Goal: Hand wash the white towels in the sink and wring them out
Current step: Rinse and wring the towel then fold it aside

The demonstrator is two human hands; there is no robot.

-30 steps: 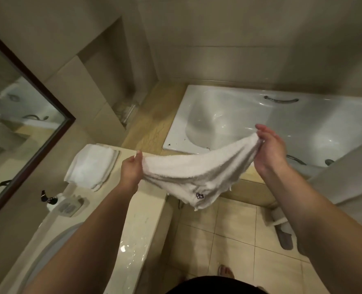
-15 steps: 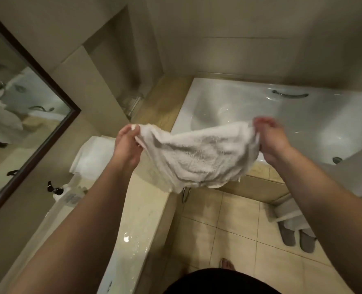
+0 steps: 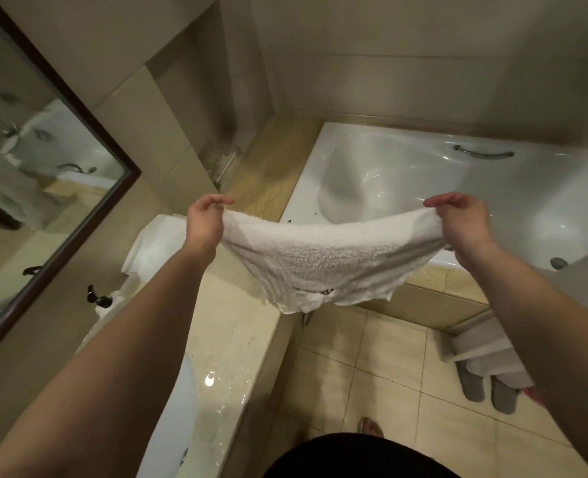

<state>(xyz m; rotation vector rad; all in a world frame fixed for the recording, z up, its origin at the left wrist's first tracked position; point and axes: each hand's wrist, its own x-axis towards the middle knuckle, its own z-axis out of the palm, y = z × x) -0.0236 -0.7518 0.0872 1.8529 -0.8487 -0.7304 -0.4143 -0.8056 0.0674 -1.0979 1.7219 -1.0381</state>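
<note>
A person stretches a white towel (image 3: 320, 260) between both hands, held up in the air in front of the bathtub (image 3: 423, 188). Left hand (image 3: 204, 220) pinches one top corner w/ thumb & curled fingers; right hand (image 3: 458, 220) pinches the opposite corner the same way. Towel sags in the middle, lower edge ragged, small dark mark near the bottom. A stack of folded white towels (image 3: 154, 250) lies on the wet counter (image 3: 223, 339), left of the tub. Sink basin (image 3: 175, 415) sits nearer the person on that counter. Grey slippers (image 3: 485, 388) on the floor tiles below the tub's front.
</note>
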